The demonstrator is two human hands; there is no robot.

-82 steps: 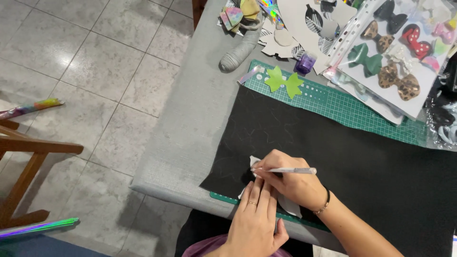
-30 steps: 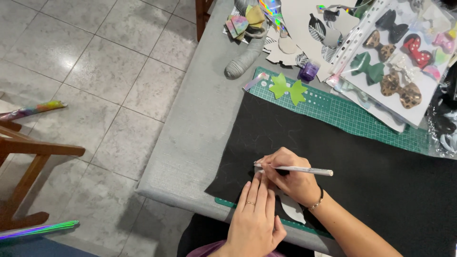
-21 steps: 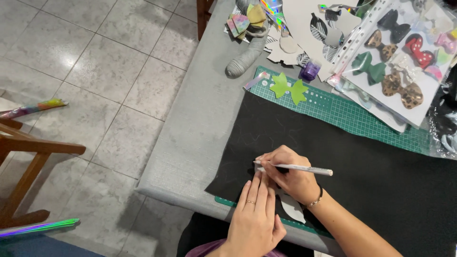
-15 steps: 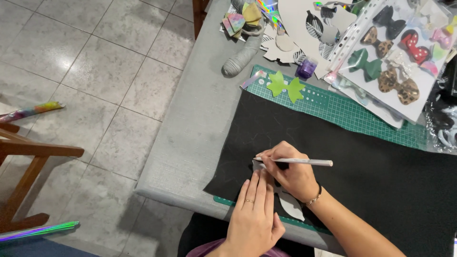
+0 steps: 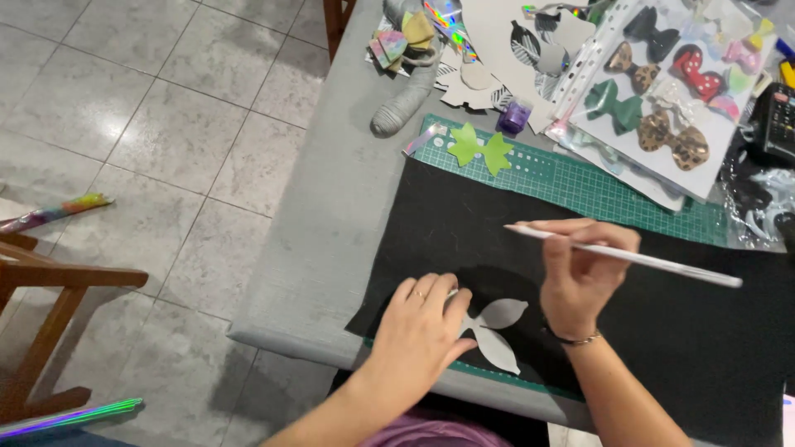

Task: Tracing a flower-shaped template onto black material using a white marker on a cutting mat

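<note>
Pressing flat, the left hand [image 5: 424, 329] pins a grey template [image 5: 494, 331] on black felt [image 5: 662, 331] — right hand [image 5: 584, 277] pinches a lifted white pencil [image 5: 629, 257], no cutting visible.

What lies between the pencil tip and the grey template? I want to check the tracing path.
Nothing visible: only bare black felt sheet separates the white pencil, lifted in the right hand, from the grey leaf-shaped paper template, pinned by the left hand.

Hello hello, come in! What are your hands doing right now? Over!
Left hand flat on the grey leaf template, pinning it to the black sheet. Right hand lifted, white pencil in its grip. Nothing blocking the template.
</note>
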